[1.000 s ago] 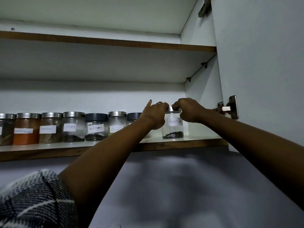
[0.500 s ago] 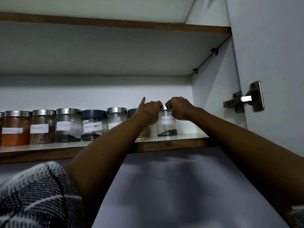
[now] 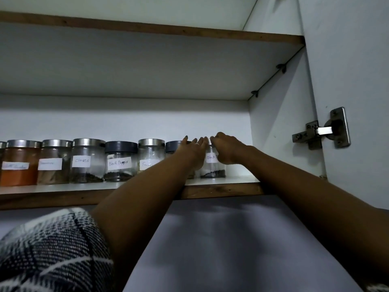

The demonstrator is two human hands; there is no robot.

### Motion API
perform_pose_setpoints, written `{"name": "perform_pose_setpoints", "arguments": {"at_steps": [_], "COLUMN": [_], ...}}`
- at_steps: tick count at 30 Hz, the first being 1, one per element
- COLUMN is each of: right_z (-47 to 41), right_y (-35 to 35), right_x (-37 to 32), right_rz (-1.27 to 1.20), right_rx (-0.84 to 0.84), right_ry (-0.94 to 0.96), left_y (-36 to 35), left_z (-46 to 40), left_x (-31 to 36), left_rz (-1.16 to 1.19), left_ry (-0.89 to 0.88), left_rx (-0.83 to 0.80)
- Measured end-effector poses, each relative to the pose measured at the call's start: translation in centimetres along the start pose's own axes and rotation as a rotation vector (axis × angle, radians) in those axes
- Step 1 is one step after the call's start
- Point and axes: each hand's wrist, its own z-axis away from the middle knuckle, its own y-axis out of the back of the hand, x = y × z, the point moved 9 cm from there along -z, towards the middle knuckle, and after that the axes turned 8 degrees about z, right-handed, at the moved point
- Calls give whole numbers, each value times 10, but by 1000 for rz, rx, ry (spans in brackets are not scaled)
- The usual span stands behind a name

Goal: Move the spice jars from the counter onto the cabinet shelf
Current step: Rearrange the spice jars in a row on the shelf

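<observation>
1. A shiny metal hinge (image 3: pixel 324 128) sits on the right. It joins the open white cabinet door (image 3: pixel 355 60) to the white side wall (image 3: pixel 280 123) of the cabinet.
2. An upper shelf (image 3: pixel 147 30) with a brown wood edge runs across the top.
3. Small dark pegs (image 3: pixel 281 67) stick out of the side wall just under that upper shelf.
4. A sleeve (image 3: pixel 52 249) with a black and white check pattern fills the bottom left corner.
5. The back wall (image 3: pixel 105 119) of the cabinet is plain white.
</observation>
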Motion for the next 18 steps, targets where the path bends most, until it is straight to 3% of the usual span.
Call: {"name": "perform_pose_setpoints", "arguments": {"at_steps": [10, 15, 18], "right_z": [9, 41, 62], "right_y": [-4, 36, 44], "right_x": [1, 23, 23], "right_rz": [-107, -273, -190], "right_rx": [-28, 304, 310], "right_ry": [-53, -256, -274], "left_y": [6, 33, 42], "left_z": [7, 36, 59], "left_x": [5, 6, 0], "left_rz": [84, 291, 408], "left_ry": [-13, 2, 31], "left_rx": [50, 189, 227]}}
